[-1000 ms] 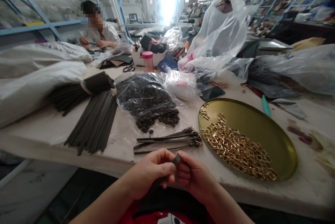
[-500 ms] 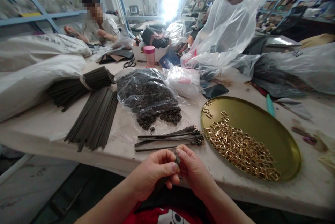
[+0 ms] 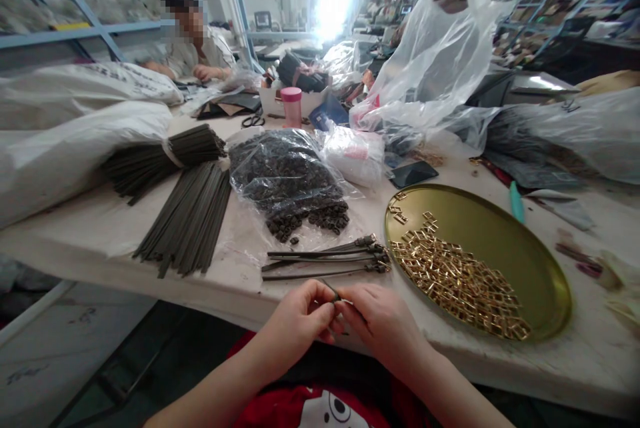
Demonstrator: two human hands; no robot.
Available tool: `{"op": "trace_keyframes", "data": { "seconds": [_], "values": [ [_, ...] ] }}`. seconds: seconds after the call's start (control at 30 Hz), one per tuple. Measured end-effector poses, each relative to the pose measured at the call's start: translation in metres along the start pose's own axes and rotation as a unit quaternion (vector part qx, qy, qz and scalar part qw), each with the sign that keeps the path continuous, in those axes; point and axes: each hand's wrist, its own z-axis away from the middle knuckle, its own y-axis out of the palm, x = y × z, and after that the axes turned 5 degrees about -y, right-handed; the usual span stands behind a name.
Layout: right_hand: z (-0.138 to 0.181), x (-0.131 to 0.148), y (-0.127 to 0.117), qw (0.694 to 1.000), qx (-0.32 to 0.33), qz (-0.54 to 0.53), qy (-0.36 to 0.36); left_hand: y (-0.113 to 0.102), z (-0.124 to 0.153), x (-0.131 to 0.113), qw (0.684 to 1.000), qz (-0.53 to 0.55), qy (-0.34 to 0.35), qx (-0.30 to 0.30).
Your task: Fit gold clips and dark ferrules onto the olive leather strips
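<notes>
My left hand [image 3: 303, 317] and my right hand [image 3: 383, 320] meet at the table's front edge, both closed in a pinch on a thin dark strap [image 3: 330, 289]. Only a short piece of this strap shows between the fingertips; the rest is hidden. Just beyond my hands lie several dark straps with buckles [image 3: 325, 260] at their right ends. To the right stands a round gold tray [image 3: 500, 228] holding a heap of gold buckles [image 3: 460, 278]. A clear plastic bag [image 3: 285, 171] of small dark loops lies behind the straps, some loops [image 3: 327, 217] spilling from its mouth.
On the left lie loose dark strips [image 3: 187, 221] and a tied bundle [image 3: 165, 158]. Farther back are scissors [image 3: 253, 121], a pink-lidded jar [image 3: 291, 108], a phone [image 3: 413, 175] and plastic bags [image 3: 425, 81]. Another person [image 3: 195, 55] sits at the far left.
My right hand has turned over, knuckles now more upward, and the strap piece now points up left between the fingers. The buckled straps appear one fewer or shifted; the view has moved slightly.
</notes>
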Motion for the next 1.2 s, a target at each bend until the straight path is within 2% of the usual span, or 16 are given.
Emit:
{"op": "trace_keyframes", "data": {
  "seconds": [0.2, 0.47, 0.6, 0.7, 0.8, 0.87, 0.93, 1.0, 1.03, 1.07, 1.13, 1.2],
  "values": [
    [0.003, 0.001, 0.003, 0.995, 0.031, 0.068, -0.062, -0.002, 0.005, 0.006, 0.999, -0.046, -0.010, 0.007],
    [0.010, 0.004, 0.005, 0.999, 0.026, 0.019, -0.032, -0.002, 0.009, 0.012, 0.999, -0.022, -0.034, 0.016],
    [0.011, 0.004, 0.004, 0.995, 0.067, 0.051, -0.046, -0.002, 0.008, 0.017, 0.999, -0.039, -0.021, 0.020],
    [0.009, -0.002, 0.000, 0.992, 0.068, 0.096, -0.051, -0.004, 0.008, 0.018, 0.997, -0.050, -0.032, 0.043],
    [0.006, -0.012, -0.014, 0.995, 0.016, 0.096, 0.014, -0.006, 0.009, 0.014, 0.996, -0.039, -0.057, 0.050],
    [0.005, -0.015, -0.023, 0.996, 0.012, 0.063, 0.066, -0.007, 0.010, 0.010, 0.996, -0.021, -0.071, 0.040],
    [0.007, -0.016, -0.025, 0.993, 0.077, 0.033, 0.089, -0.009, 0.009, 0.007, 0.996, -0.001, -0.081, 0.034],
    [0.012, -0.016, -0.018, 0.982, 0.157, 0.014, 0.107, -0.011, 0.006, 0.005, 0.996, 0.014, -0.085, 0.033],
    [0.015, -0.015, -0.013, 0.976, 0.177, 0.003, 0.126, -0.012, 0.004, 0.004, 0.996, 0.018, -0.086, 0.035],
    [0.018, -0.015, -0.008, 0.972, 0.177, -0.014, 0.152, -0.013, 0.003, 0.004, 0.995, 0.020, -0.087, 0.040],
    [0.022, -0.016, 0.002, 0.968, 0.136, -0.067, 0.201, -0.014, -0.001, 0.005, 0.994, 0.024, -0.091, 0.062],
    [0.023, -0.017, 0.005, 0.967, 0.083, -0.125, 0.205, -0.014, -0.004, 0.005, 0.990, 0.025, -0.099, 0.096]
  ]
}}
